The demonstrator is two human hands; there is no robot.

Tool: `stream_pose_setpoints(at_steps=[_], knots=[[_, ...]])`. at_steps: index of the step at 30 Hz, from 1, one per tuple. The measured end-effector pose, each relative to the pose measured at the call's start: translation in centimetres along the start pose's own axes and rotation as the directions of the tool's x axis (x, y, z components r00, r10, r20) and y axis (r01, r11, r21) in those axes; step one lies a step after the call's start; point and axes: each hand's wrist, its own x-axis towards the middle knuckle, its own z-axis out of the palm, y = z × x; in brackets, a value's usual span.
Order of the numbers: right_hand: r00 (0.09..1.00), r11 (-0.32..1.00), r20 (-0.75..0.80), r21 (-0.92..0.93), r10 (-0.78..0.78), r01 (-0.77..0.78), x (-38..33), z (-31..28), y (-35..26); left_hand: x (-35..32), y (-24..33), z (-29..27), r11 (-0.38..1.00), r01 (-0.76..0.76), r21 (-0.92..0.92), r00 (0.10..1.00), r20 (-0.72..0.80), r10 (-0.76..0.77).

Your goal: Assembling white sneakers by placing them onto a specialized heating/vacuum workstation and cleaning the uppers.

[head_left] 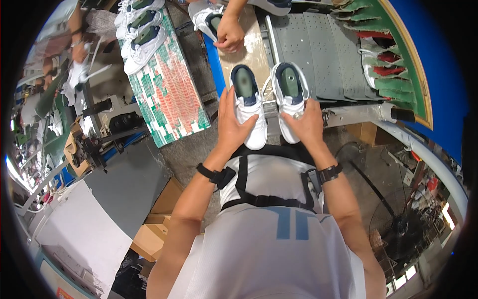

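Observation:
My left hand (233,124) grips a white sneaker (255,130), thumb across its upper and fingers along its side. A second white sneaker (287,130) is in my right hand (309,125), with the thumb on its laced front. The pair is side by side, toes toward me and heels toward the bench. Dark lining and a green insole show in each opening. Whether the heels rest on the bench edge, I cannot tell.
Ahead, another person's hand (230,35) is beside a white shoe (200,15) on a tan bench top (254,42). A grey slatted conveyor (308,50) leads to a green-curtained opening (393,65). White shoes (144,47) line a patterned board (174,94). A black fan (398,219) stands right.

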Motion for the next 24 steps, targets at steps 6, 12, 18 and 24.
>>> stream_pose_setpoints(at_steps=[6, 12, 18, 24], knots=[[0.994, 0.995, 0.052, -0.013, -0.099, 0.100, -2.5, -0.1, -0.7, 0.9, 1.6, -1.0, 0.983, -0.185, -0.006, 0.969, -0.166, 0.181], [0.998, 0.993, 0.028, -0.101, -0.057, 0.059, -2.4, 0.9, -1.3, -0.2, 0.6, 0.2, 0.970, -0.245, -0.012, 0.951, -0.197, 0.238], [0.999, 0.997, -0.004, -0.069, -0.035, 0.035, -3.2, 0.7, -1.2, -0.3, 0.0, 0.8, 0.961, -0.272, -0.043, 0.939, -0.230, 0.255], [1.000, 0.999, 0.013, 0.033, -0.009, 0.009, -3.2, -0.1, -0.5, 1.7, 0.0, -0.8, 0.977, -0.142, -0.159, 0.982, -0.147, 0.118]])
